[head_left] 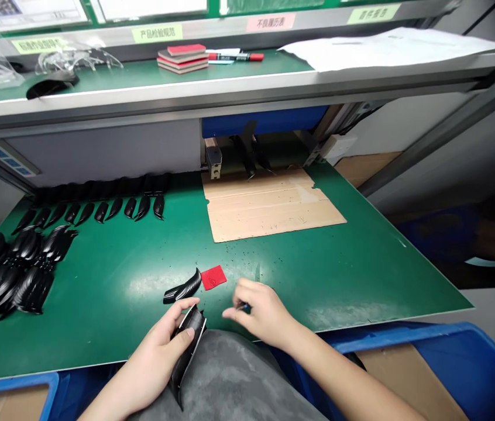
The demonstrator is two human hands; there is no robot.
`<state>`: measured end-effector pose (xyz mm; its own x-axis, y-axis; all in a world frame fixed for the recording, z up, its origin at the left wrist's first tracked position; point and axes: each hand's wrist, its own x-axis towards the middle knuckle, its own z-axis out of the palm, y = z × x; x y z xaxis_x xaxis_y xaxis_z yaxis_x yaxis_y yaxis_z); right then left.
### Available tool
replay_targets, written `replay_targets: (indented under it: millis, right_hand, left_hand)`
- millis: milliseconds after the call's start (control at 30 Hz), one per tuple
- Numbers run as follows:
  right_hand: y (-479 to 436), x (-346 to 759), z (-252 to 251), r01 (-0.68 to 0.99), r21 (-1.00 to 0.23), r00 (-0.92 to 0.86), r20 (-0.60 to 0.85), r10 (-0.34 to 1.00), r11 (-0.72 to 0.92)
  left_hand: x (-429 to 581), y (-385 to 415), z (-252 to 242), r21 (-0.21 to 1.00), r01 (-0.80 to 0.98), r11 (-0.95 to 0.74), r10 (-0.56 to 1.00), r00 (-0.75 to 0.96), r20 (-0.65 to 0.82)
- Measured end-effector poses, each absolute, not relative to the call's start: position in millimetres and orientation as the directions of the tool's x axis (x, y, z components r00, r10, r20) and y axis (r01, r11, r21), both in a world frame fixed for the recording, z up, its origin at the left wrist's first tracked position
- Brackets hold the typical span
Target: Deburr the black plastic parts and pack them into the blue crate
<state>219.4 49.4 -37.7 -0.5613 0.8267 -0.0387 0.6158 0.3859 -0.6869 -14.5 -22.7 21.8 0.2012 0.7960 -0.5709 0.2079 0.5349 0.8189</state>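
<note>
Taking 12 o'clock as straight ahead from the person's lap, a green work mat (339, 280) fills the bench. At 9 o'clock lies a heap of black ribbed curved pieces (19, 275), with a row of similar pieces (98, 211) behind it at 10 o'clock. At 11 o'clock, close in, the left hand (155, 356) is closed around a black curved piece (192, 330) with a white edge, its lower tip hanging over a gray lap (225, 380). Farther out, a loose ribbed piece (182, 286) sits just beside a red square pad (213, 277). At 1 o'clock, the right hand (260, 310) is pinched shut on a small dark object (243, 306), perhaps a tool tip, though it is mostly hidden. Beyond it lies a cardboard sheet (269, 204). A blue crate (405, 330) sits below the mat's edge at 3 o'clock.
</note>
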Motion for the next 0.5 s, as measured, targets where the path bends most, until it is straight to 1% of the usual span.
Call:
replay_targets:
  millis: [33, 100, 167, 233, 300, 367, 400, 433, 500]
  right_hand:
    - [44.3, 214.4, -29.0, 0.564, -0.671, -0.617, 0.045, 0.786, 0.481]
    - [35.1, 205.1, -14.2, 0.428, -0.617, -0.743, 0.175, 0.646, 0.661]
    - [26.5, 198.7, -7.3, 0.353, -0.561, -0.823, 0.196, 0.534, 0.749]
    - [16.9, 196.2, -8.9, 0.372, -0.507, -0.842, 0.167, 0.512, 0.777]
    - [6.5, 198.6, -16.5, 0.434, -0.466, -0.821, 0.148, 0.551, 0.772]
    - [-2.4, 208.8, -27.2, 0.491, -0.463, -0.774, 0.157, 0.614, 0.738]
    - [-5.8, 218.6, -33.0, 0.52, -0.486, -0.736, 0.163, 0.657, 0.703]
    - [-9.0, 232.5, -38.8, 0.561, -0.527, -0.672, 0.16, 0.723, 0.638]
    - [-17.2, 273.2, -49.7, 0.677, -0.608, -0.44, 0.117, 0.89, 0.414]
  left_hand:
    - [-14.2, -20.9, 20.1, 0.818, 0.218, 0.532, 0.786, 0.231, -0.573]
    - [-11.4, -17.1, 18.6, 0.812, 0.221, 0.54, 0.755, 0.3, -0.583]
    - [-6.0, -14.4, 18.6, 0.808, 0.202, 0.553, 0.721, 0.37, -0.586]
    - [1.3, -13.8, 17.1, 0.788, 0.182, 0.588, 0.68, 0.416, -0.604]
    - [8.0, -15.2, 10.8, 0.754, 0.206, 0.624, 0.64, 0.418, -0.645]
    - [11.3, -15.3, -1.6, 0.729, 0.278, 0.625, 0.642, 0.348, -0.683]
    - [11.0, -13.5, -9.8, 0.723, 0.334, 0.605, 0.668, 0.282, -0.689]
    - [9.3, -9.9, -18.9, 0.732, 0.395, 0.555, 0.717, 0.219, -0.662]
    - [2.5, 1.7, -37.7, 0.73, 0.557, 0.396, 0.828, 0.127, -0.546]
